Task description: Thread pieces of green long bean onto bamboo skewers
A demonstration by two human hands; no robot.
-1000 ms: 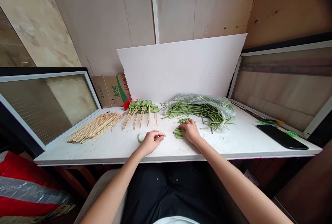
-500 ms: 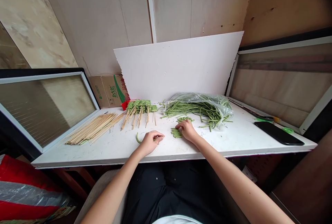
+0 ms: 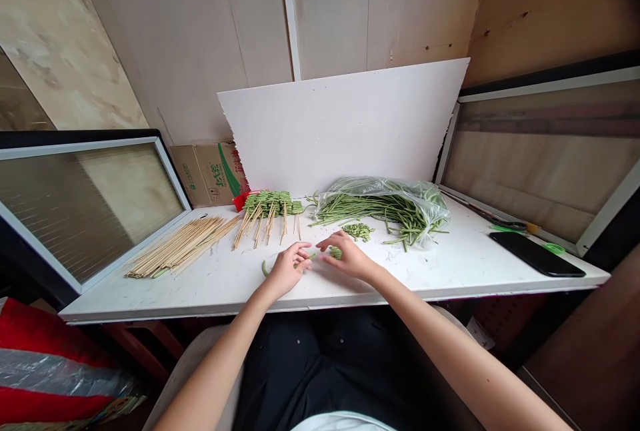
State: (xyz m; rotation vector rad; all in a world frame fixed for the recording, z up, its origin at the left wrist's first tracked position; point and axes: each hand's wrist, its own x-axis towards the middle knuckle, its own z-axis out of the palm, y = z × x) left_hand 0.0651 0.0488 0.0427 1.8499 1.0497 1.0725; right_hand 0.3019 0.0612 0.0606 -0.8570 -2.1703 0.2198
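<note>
My left hand (image 3: 287, 268) is closed around a long green bean (image 3: 265, 268). One curved end of the bean sticks out on the left, and its other end shows just past my fingertips. My right hand (image 3: 347, 256) hovers close by, fingers apart and slightly curled, facing the bean's tip with nothing visible in it. Partly hidden beneath that hand lies a row of cut bean pieces (image 3: 335, 252). A small heap of short bean bits (image 3: 358, 231) sits just behind it.
A clear plastic bag (image 3: 430, 201) of long beans lies at the back. Bean skewers (image 3: 270, 204) are stacked left of it, with bare bamboo sticks (image 3: 175, 248) farther left. A black phone (image 3: 537, 254) and scissors (image 3: 510, 224) lie at the right. A white board (image 3: 345, 128) stands behind.
My right hand has moved left, off the cut pieces and toward the bean's tip, its fingers spreading. My left hand has shifted slightly, still holding the bean.
</note>
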